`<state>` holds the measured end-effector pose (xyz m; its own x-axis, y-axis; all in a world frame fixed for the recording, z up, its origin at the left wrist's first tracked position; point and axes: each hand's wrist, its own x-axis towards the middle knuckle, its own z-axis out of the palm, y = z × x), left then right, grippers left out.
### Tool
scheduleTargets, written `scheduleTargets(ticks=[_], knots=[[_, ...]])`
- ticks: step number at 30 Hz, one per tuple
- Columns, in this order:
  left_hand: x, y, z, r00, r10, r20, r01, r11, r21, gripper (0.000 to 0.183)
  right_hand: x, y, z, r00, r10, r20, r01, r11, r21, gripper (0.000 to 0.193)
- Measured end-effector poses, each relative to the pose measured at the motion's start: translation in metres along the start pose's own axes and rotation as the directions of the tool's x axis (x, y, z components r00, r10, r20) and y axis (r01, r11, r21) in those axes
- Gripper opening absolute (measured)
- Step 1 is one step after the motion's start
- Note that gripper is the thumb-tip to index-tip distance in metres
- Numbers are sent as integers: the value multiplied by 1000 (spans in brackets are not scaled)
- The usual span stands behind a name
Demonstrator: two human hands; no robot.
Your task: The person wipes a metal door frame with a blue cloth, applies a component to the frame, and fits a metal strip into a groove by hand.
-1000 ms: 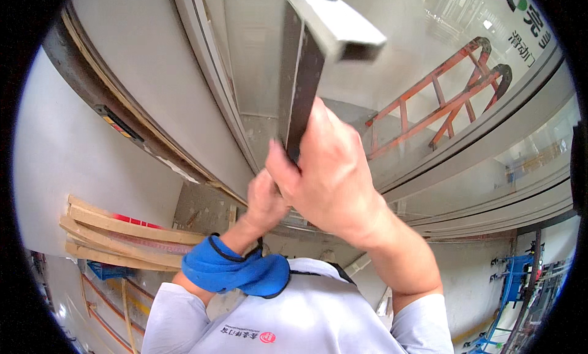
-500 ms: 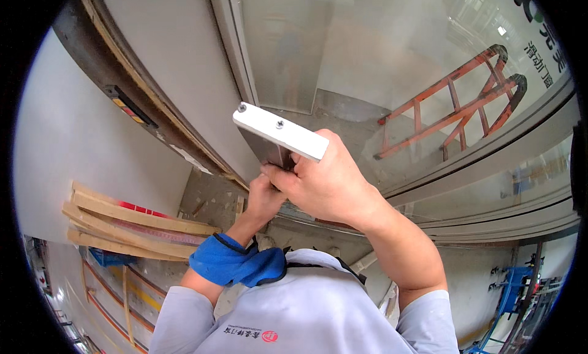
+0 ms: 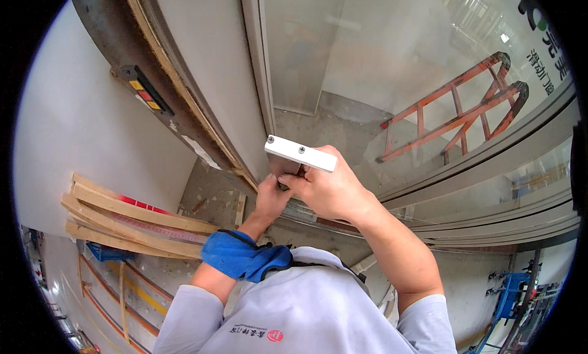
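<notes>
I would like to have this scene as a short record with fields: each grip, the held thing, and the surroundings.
Right grip: closed around the white-and-dark bar
Left grip: beside the right one, near the bar's lower part; its hold is partly hidden
Bar detail: two screws in the white face
Left forearm: blue cloth wrapped around it
Picture's left: wooden strips
Picture's right: orange ladder

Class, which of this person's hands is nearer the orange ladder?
Right. The right hand is left of the orange ladder; the left hand is farther left from it.
</notes>
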<state>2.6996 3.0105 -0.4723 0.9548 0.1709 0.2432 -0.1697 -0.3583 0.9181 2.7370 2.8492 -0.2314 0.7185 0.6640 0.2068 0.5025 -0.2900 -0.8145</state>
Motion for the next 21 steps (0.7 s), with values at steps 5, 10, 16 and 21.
scheduleTargets(ticks=[5, 10, 16, 21], knots=[[-1, -18, 6, 996, 87, -33, -87, 996, 14, 38, 0, 9, 10, 999, 51, 2, -51, 996, 78, 16], [17, 19, 6, 982, -185, -39, 189, 957, 221, 46, 13, 22, 8, 997, -19, -77, 9, 991, -137, 19], [48, 24, 15, 898, -438, 36, 359, 779, 515, 47, 18, 25, 14, 916, -49, -399, -39, 977, -210, 31], [58, 23, 10, 918, -389, -74, 354, 725, 591, 46, -58, 62, 28, 959, 79, -271, -182, 906, -381, 23]])
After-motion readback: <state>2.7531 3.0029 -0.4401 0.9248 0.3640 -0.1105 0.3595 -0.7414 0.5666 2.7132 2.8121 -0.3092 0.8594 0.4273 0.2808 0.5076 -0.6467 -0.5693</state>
